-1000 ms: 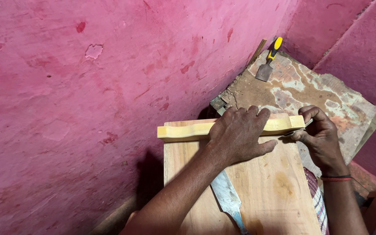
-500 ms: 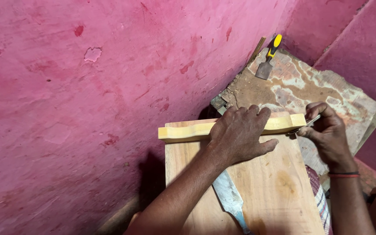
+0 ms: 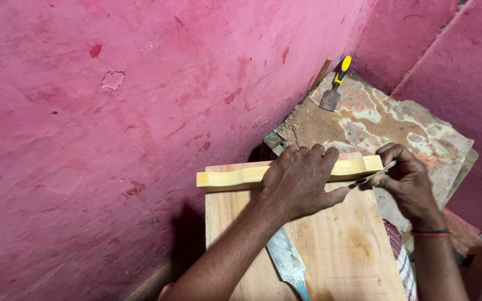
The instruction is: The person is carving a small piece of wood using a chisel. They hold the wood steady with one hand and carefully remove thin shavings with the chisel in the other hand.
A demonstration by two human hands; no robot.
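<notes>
**Hands steadying a shaped wooden strip for marking**

A rough pink wall (image 3: 112,139) is filling most of the view. Against it a pale wooden board (image 3: 330,251) is lying flat, serving as a work surface. Beyond it a worn, stained slab (image 3: 386,120) is carrying a yellow-handled chisel (image 3: 336,83), set well apart from the work. Across the board's far edge a yellow moulded strip (image 3: 230,177) is lying, and the left hand (image 3: 299,181) is pressing down on it with fingers spread, apparently keeping it from shifting. The right hand (image 3: 405,181) is pinching a slim pencil-like tool (image 3: 372,177), its tip touching the strip's right end.
</notes>
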